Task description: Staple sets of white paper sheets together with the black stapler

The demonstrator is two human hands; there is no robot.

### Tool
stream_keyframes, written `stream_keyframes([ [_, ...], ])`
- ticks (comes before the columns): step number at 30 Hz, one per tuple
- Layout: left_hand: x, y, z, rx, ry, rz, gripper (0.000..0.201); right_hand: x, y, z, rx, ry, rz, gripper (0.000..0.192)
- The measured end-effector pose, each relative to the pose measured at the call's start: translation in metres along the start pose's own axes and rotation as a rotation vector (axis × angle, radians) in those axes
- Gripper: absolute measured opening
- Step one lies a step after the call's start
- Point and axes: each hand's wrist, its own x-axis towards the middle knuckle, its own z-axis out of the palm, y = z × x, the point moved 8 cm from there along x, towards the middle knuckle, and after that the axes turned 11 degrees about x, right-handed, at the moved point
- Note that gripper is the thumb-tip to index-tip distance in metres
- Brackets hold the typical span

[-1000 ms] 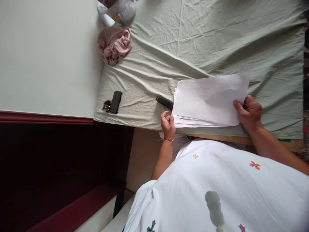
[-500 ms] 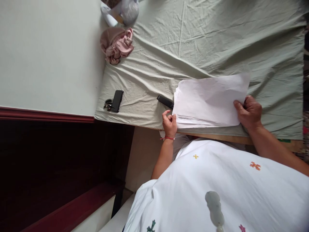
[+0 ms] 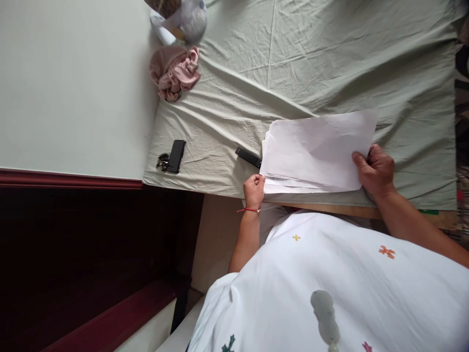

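A loose stack of white paper sheets (image 3: 317,151) is held over the near edge of the cloth-covered table, its lower edges slightly fanned. My right hand (image 3: 377,168) grips its right end, thumb on top and fingers beneath. At the lower left corner my left hand (image 3: 254,190), with a red string bracelet at the wrist, pinches the sheets between thumb and curled fingers. Just beyond that hand lies a black stapler (image 3: 248,157), its right end hidden by the paper.
A pale green cloth (image 3: 220,122) with wrinkles covers the table. Toward its left edge lie a black phone (image 3: 176,156) and a bunch of keys (image 3: 162,161). Farther back are a crumpled pink cloth (image 3: 175,73) and a plastic bag (image 3: 193,20), beside the wall (image 3: 73,88).
My left hand's fingers have curled in from a more raised position and closed at the paper's corner. My right hand keeps its grip. The whole view has shifted slightly.
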Motion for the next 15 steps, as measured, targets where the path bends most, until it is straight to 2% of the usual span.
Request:
stream_keyframes([
  [6,0.003,0.003,-0.004,0.047,0.073,0.044,0.045,0.0,-0.004,0.0,0.037,-0.012,-0.001,0.026],
  [12,0.001,0.008,-0.002,0.148,0.073,0.079,0.022,0.002,0.003,0.002,0.068,-0.066,0.011,0.032],
  [15,-0.001,0.008,-0.003,0.181,0.088,0.087,0.024,0.002,0.006,0.003,0.069,-0.08,0.019,0.034],
])
